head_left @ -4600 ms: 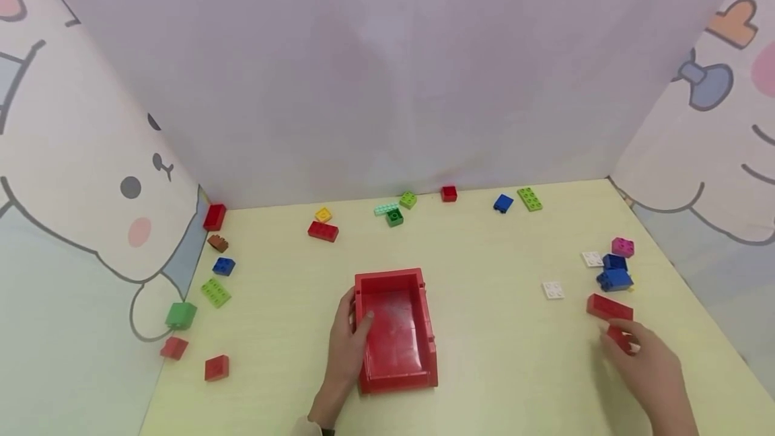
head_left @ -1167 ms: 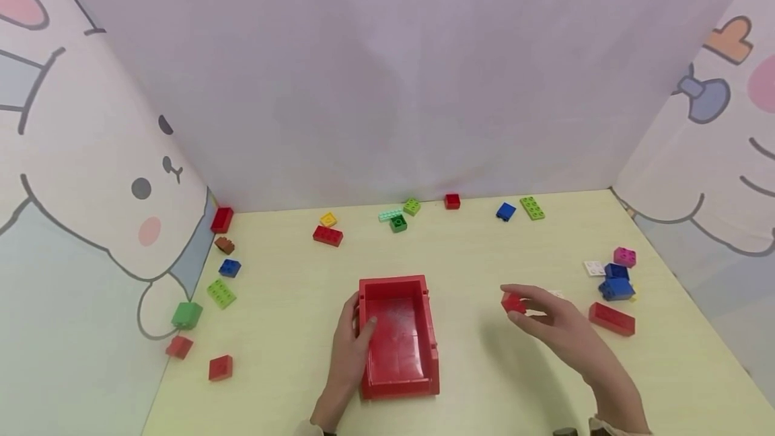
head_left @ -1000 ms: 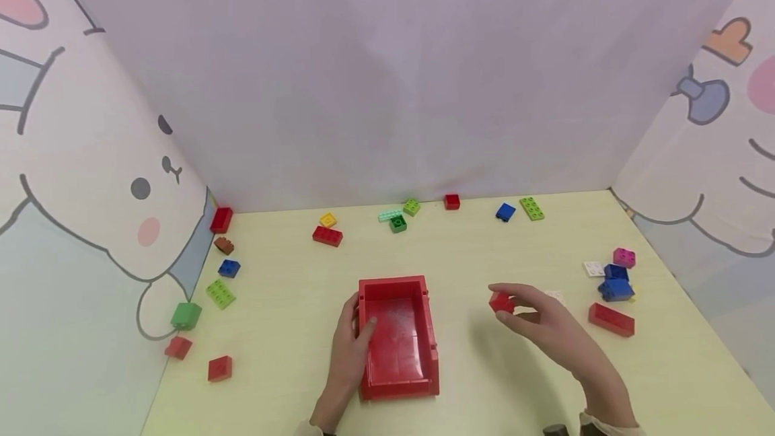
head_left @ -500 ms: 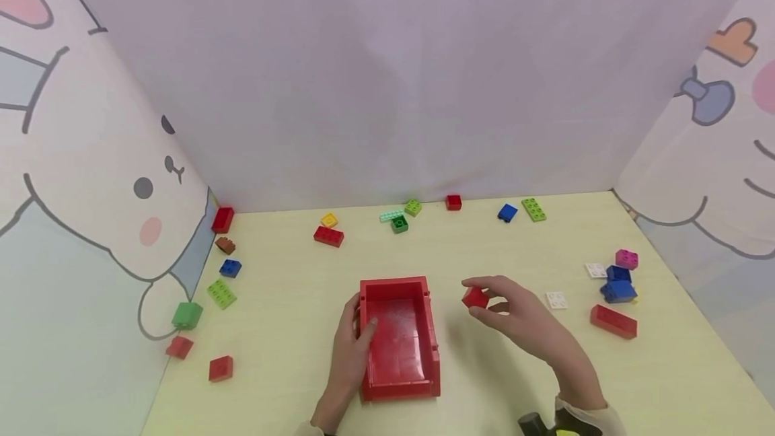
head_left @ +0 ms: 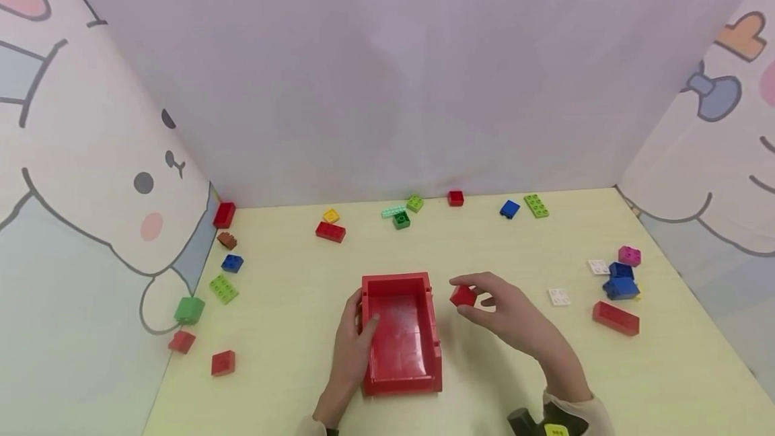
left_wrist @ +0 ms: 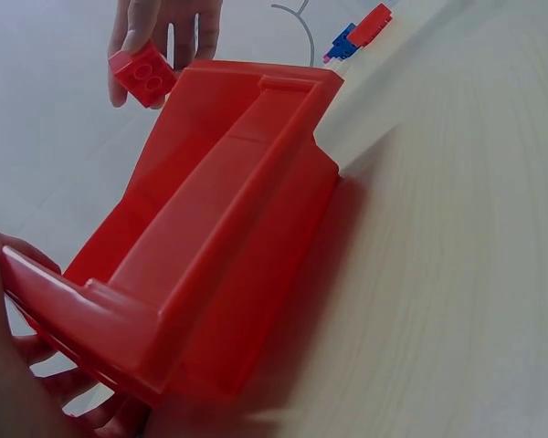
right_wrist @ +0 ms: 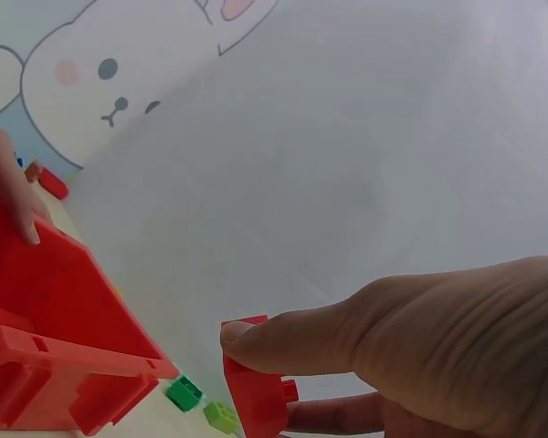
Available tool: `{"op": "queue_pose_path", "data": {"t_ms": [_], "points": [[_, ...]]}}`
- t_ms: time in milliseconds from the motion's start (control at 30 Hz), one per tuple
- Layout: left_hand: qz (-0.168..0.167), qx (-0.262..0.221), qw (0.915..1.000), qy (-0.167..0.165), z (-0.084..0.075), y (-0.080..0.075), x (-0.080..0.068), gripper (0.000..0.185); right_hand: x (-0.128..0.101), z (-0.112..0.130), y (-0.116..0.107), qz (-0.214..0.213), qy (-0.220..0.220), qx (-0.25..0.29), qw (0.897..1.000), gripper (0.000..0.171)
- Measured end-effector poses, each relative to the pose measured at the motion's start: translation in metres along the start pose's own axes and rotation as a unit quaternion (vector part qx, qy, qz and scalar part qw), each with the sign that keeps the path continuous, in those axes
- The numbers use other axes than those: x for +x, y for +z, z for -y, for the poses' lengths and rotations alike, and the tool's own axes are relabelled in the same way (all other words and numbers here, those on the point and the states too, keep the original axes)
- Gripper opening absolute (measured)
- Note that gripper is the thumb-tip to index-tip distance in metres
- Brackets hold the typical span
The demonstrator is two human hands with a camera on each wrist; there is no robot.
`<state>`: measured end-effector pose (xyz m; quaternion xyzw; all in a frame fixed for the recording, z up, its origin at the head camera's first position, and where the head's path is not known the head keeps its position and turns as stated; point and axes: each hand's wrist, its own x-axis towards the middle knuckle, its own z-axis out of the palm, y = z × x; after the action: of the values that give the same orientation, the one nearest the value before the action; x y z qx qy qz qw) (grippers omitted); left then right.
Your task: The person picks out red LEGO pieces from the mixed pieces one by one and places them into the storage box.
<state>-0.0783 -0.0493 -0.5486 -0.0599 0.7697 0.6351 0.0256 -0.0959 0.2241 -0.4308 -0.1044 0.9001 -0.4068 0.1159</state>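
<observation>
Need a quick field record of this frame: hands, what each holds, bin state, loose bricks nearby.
left hand: grips the left wall of the red bin, thumb over the rim
right hand: pinches a small red brick in a fingertip grip
brick position: in the air just right of the bin's far right corner, not inside
bin contents: no bricks seen inside
table: pale yellow
near right: white plate, long red brick, blue bricks
near left: red brick, green brick
</observation>
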Motion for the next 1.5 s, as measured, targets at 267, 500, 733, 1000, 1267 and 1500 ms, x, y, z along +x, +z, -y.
{"op": "queue_pose_path", "data": {"t_ms": [267,500,733,1000,1267,1500], "points": [[0.005,-0.005,1.0,0.007,-0.001,0.0,0.002,0.071,0.006,0.007,0.006,0.009,-0.001,-0.002,1.0,0.042],[0.006,-0.002,0.9999,0.016,-0.001,-0.001,0.003,0.069,0.009,0.012,0.011,0.007,-0.005,-0.007,1.0,0.041],[0.004,0.004,0.9999,0.011,-0.002,-0.001,0.004,0.068,0.015,0.018,0.023,0.024,-0.01,-0.002,1.0,0.043],[0.007,0.006,0.9999,0.004,-0.002,-0.001,0.004,0.067,0.019,0.025,0.032,0.038,-0.014,0.007,0.999,0.046],[0.009,0.006,0.9999,-0.001,0.001,-0.002,0.003,0.07,0.022,0.029,0.041,0.045,-0.022,0.008,0.999,0.045],[0.013,0.01,0.9998,0.008,0.004,-0.002,0.002,0.068,0.026,0.03,0.052,0.043,-0.02,0.001,0.999,0.051]]}}
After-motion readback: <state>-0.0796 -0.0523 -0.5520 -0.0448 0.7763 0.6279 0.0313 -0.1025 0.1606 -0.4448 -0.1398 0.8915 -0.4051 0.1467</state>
